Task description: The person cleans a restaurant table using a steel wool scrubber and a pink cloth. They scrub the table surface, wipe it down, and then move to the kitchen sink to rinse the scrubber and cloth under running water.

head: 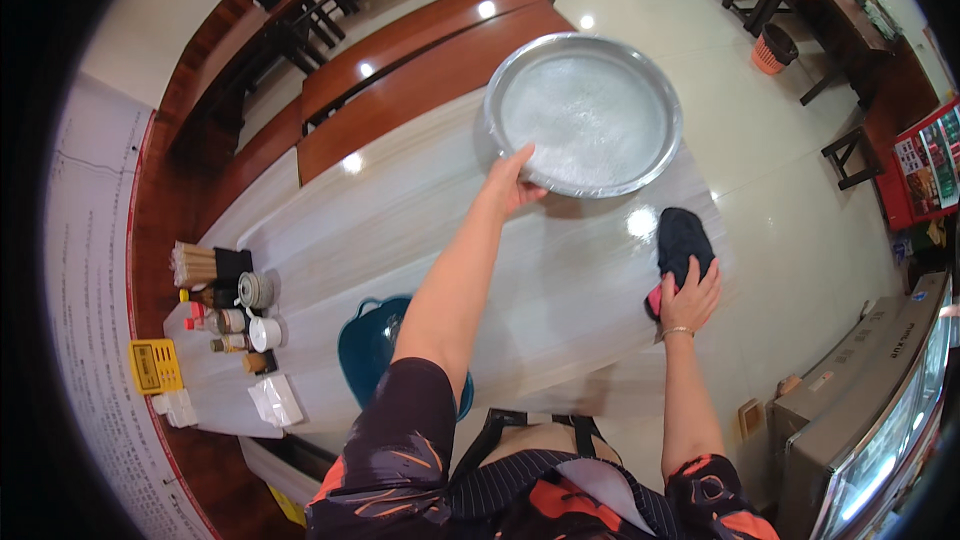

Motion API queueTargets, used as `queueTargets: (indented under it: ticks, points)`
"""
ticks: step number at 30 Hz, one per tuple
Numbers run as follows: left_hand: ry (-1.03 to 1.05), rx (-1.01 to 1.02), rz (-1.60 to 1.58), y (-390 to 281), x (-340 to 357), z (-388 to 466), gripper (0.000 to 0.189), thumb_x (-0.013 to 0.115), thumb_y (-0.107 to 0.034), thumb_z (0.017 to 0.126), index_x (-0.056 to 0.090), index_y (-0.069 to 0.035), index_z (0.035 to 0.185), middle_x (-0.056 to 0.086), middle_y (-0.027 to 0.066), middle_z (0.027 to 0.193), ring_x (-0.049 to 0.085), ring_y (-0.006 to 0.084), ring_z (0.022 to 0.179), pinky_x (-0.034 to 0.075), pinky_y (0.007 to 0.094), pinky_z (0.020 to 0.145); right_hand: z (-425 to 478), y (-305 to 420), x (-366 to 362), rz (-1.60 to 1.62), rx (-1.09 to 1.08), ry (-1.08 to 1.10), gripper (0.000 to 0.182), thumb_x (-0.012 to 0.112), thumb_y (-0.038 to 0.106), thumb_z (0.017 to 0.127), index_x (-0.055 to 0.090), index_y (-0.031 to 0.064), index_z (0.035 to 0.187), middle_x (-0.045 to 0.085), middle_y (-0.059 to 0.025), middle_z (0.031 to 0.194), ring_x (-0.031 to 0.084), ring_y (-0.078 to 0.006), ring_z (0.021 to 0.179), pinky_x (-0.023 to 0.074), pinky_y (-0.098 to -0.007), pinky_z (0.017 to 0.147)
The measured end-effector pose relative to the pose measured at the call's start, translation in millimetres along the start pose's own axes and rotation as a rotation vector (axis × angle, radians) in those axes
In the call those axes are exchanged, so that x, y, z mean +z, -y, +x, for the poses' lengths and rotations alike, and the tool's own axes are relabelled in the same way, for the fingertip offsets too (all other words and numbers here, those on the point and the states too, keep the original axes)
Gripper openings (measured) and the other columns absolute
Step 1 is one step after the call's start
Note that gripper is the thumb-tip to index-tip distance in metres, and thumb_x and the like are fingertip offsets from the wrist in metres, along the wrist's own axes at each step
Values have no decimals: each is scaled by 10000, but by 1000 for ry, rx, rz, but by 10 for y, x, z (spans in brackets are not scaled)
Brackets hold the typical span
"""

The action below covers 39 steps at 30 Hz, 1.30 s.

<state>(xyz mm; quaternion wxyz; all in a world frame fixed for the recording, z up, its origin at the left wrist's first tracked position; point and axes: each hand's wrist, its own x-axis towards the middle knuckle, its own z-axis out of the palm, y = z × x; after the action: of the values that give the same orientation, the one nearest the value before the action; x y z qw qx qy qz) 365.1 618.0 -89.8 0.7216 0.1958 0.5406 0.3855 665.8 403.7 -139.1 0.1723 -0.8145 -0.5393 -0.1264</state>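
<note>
My left hand (516,184) grips the near-left rim of a wide, round metal basin (604,190), thumb on the inside. Its interior looks pale and shiny; I cannot tell whether liquid is in it. The basin is at the table's far side, with a shadow beneath its near edge. To the right, my right hand (691,300) presses a bunched dark cloth (684,236) onto the pale wood-grain table (555,277), fingers spread over it. A pink patch (655,301) shows beside the cloth, under my hand. A teal plastic tub (364,349) is partly hidden behind my left arm.
At the table's left end stand a chopstick holder (234,264), a lidded jar (256,290), a white pot (265,333), several sauce bottles and a napkin pack (276,400). Brown benches (435,60) line the far side. A glass-fronted display cabinet (877,427) stands at right.
</note>
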Motion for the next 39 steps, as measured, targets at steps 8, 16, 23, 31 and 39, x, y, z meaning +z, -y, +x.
queueTargets:
  ticks: [8, 16, 23, 31, 39]
  points:
    - [-145, 379, 216, -747, -1589, -1806, 500, 573, -237, 893, 412, -33, 1320, 570, 133, 1148, 616, 214, 914, 515, 342, 785, 39, 623, 297, -61, 219, -27, 509, 644, 326, 753, 535, 106, 1200, 421, -204, 1344, 427, -378, 1193, 337, -470, 993]
    - [-754, 416, -133, 401, -3232, -3297, 345, 557, -172, 892, 498, -52, 1210, 580, 81, 1012, 579, 182, 817, 485, 298, 757, 26, 1639, 455, 133, 53, -39, 426, 658, 119, 716, 539, 18, 1112, 495, -203, 1260, 466, -353, 1153, 362, -444, 967]
    - [-1016, 393, -257, 1244, -3517, -3856, 305, 522, -149, 904, 486, -58, 1193, 566, 57, 967, 563, 169, 819, 484, 281, 750, 113, 3291, 586, 352, -181, 24, 241, 537, 109, 747, 610, 52, 970, 623, -151, 1013, 584, -336, 853, 443, -456, 765]
    - [-826, 186, -115, 1534, -3189, -3828, 456, 458, -419, 930, 455, -80, 1235, 538, 51, 1084, 517, 185, 968, 433, 350, 827, -408, 3836, 617, 819, -902, 299, 280, 610, 53, 667, 606, 123, 938, 529, -98, 1241, 520, -291, 1080, 416, -412, 896]
    - [-501, 90, -103, 1691, -2734, -3794, 564, 489, -394, 927, 334, -86, 1373, 424, 82, 1348, 438, 265, 1204, 400, 406, 961, -146, 1400, 92, 487, -599, 208, 211, 591, 90, 706, 641, 157, 900, 615, -85, 1126, 562, -247, 1062, 441, -388, 885]
